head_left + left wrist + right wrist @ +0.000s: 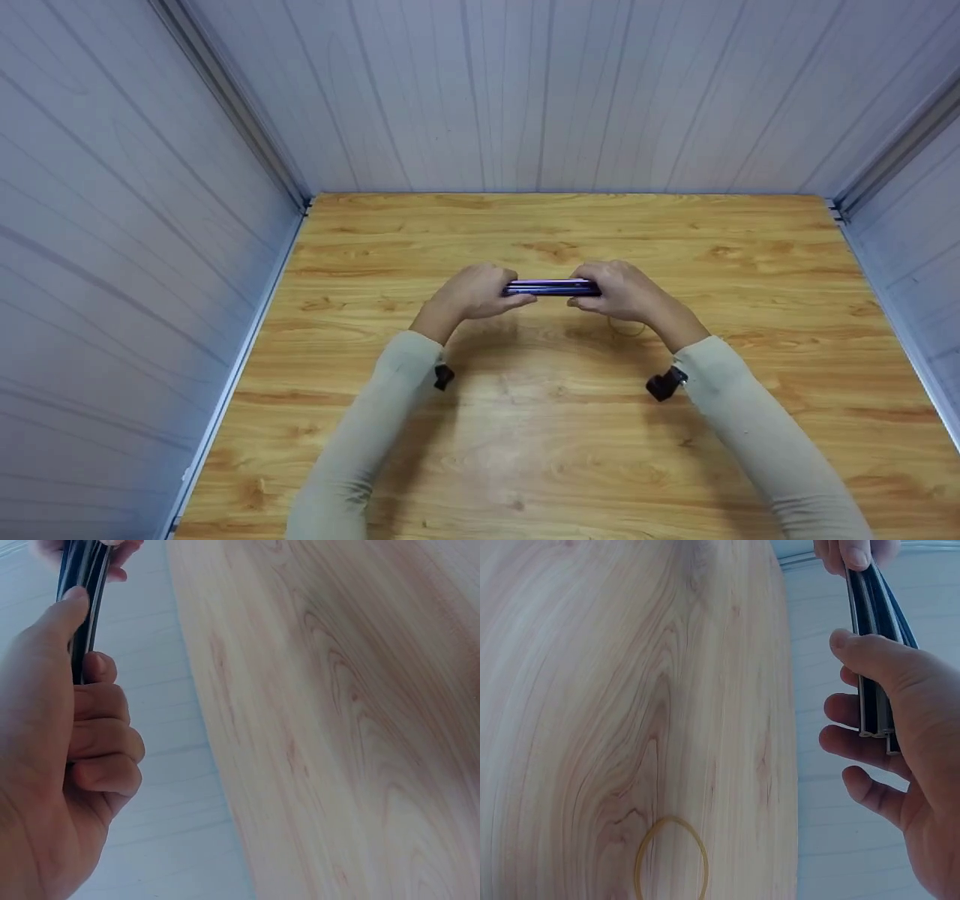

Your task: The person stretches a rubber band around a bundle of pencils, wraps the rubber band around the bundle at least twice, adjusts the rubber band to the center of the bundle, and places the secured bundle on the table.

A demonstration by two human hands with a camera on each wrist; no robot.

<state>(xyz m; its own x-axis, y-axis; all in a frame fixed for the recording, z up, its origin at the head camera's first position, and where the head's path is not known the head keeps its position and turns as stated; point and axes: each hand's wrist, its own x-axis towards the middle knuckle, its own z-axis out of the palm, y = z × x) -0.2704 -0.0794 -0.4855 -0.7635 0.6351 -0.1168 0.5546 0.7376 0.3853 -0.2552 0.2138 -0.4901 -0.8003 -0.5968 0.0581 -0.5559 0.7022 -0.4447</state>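
Both hands hold a small stack of slim, dark, flat strips (pixel 553 288) with shiny purple-blue edges, level above the table; their exact kind cannot be told. My left hand (pixel 481 291) grips the left end. In the left wrist view, its thumb lies along the dark strips (pixel 84 622) and its other fingers curl beneath. At the other end, my right hand (pixel 616 291) pinches the stack between thumb and fingers, its lower fingers looser. The right wrist view shows the strips (pixel 874 682) layered with uneven ends. Below the right hand, a thin yellow rubber band (pixel 626 330) lies on the table.
The wood-grain table (pixel 510 450) is bounded by pale panelled walls at the back (pixel 510 97), left (pixel 112 262) and right (pixel 922 247). Small black devices hang at the left wrist (pixel 444 376) and right wrist (pixel 664 384).
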